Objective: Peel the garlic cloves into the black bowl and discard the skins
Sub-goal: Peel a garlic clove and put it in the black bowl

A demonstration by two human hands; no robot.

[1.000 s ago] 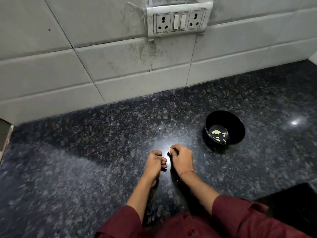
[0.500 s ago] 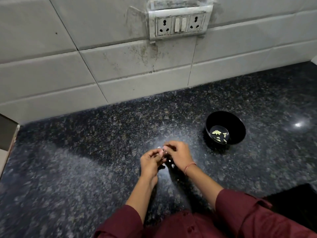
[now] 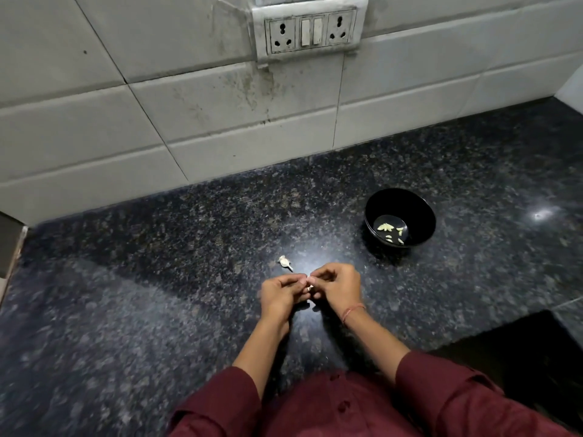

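My left hand (image 3: pixel 282 293) and my right hand (image 3: pixel 336 287) meet over the dark granite counter (image 3: pixel 157 294), fingertips together, pinching a small garlic clove (image 3: pixel 309 288) that is mostly hidden between them. A pale bit of garlic stem or skin (image 3: pixel 285 262) lies on the counter just beyond my left hand. The black bowl (image 3: pixel 419 216) stands to the right and farther back, holding several peeled yellowish cloves (image 3: pixel 391 232) at its bottom.
A tiled wall (image 3: pixel 220 121) with a socket panel (image 3: pixel 310 31) closes off the back of the counter. The counter's left end meets a ledge (image 3: pixel 9 244). A dark opening (image 3: pixel 520 367) cuts into the front right.
Both hands drew slightly toward me with their fingertips together. The pale garlic scrap that they had covered now lies exposed on the counter beyond them.
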